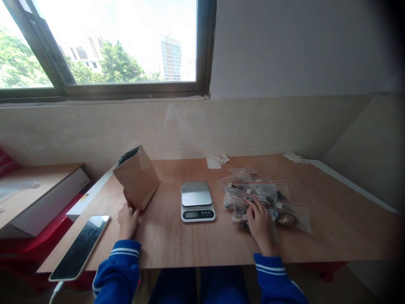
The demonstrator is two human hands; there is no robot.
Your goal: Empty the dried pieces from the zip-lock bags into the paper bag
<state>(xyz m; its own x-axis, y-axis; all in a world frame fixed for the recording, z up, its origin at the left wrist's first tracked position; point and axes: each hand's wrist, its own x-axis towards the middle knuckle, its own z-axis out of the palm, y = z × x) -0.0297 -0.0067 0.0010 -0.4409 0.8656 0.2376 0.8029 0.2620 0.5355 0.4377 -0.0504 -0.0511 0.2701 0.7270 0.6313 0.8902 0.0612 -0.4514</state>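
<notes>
A brown kraft paper bag (141,179) stands tilted on the left of the table, its dark-lined mouth open at the top. At its lower near corner, my left hand (128,219) has its fingers curled against the paper; some fingertips are hidden. On the right lies a pile of clear zip bags (264,188) with red seal lines, holding dark and brown contents too blurred to name. My right hand (259,217) rests on this pile, fingers stretched out. Between the hands sits a white digital kitchen scale (198,200) with a bare metal plate.
A phone (80,249) with a white cable lies at the table's left front edge. Crumpled paper scraps (221,159) lie by the back wall, with another scrap (295,158) at back right. A window (126,46) is above, and a second table (38,181) stands left.
</notes>
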